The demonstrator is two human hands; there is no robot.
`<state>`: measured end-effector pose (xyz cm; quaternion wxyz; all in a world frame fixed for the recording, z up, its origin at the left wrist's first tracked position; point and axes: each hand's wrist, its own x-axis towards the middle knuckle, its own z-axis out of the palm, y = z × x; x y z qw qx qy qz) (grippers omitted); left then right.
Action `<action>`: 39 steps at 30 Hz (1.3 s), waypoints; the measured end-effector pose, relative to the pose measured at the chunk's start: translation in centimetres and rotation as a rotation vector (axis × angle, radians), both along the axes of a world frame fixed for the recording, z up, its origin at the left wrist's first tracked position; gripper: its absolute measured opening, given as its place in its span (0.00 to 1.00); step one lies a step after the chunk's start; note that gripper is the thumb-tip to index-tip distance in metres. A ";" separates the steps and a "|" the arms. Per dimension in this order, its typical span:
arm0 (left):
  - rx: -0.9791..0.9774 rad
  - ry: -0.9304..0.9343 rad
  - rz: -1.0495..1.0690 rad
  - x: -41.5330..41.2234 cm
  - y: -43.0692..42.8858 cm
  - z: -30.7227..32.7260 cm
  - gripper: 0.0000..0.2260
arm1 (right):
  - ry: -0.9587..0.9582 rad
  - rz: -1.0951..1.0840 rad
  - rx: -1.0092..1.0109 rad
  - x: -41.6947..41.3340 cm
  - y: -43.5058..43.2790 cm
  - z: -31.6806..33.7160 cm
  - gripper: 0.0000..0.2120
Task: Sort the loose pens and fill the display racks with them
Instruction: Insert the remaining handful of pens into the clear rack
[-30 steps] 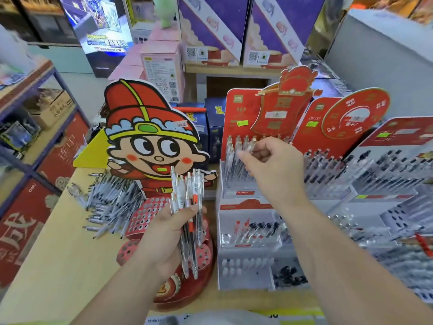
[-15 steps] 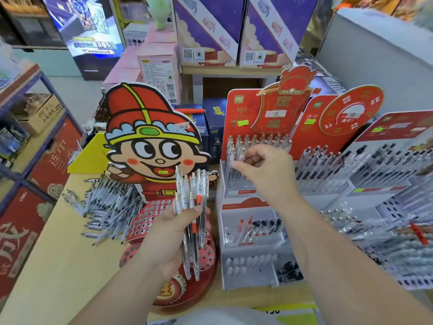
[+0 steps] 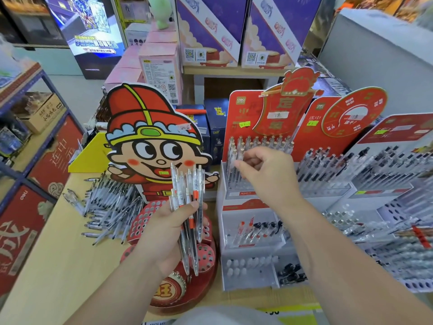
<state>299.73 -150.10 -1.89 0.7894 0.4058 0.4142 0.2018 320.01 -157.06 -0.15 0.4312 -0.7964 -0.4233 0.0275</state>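
My left hand (image 3: 164, 233) grips a bunch of clear pens (image 3: 187, 198) with red inserts, held upright in front of the cartoon-boy display stand (image 3: 150, 146). My right hand (image 3: 267, 172) hovers with curled fingers and nothing visible in it, just in front of the top tier of the white and red display rack (image 3: 248, 231). That tier holds a row of clear gold-tipped pens (image 3: 257, 141). The rack's middle tier holds a few red and black pens (image 3: 257, 228). A heap of loose pens (image 3: 110, 207) lies on the wooden table (image 3: 58, 266) to the left.
More racks filled with black pens (image 3: 351, 170) stand to the right. The red holed base of the cartoon stand (image 3: 201, 256) sits below my left hand. Boxes (image 3: 159, 66) and shelves (image 3: 28, 141) stand behind and to the left.
My right hand has drawn back from the top tier of the rack, toward me and a little lower, its fingers curling in. My left hand keeps the same bunch of pens.
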 end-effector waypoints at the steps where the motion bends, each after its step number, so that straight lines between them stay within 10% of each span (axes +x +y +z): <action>1: -0.007 -0.006 0.010 0.1 0.0 0.0 0.06 | 0.017 0.006 -0.002 0.1 0.0 0.1 0.07; 39: -0.019 -0.061 -0.035 0.4 -1.0 -0.1 0.07 | -0.242 -0.100 -0.150 -1.1 -0.9 0.4 0.13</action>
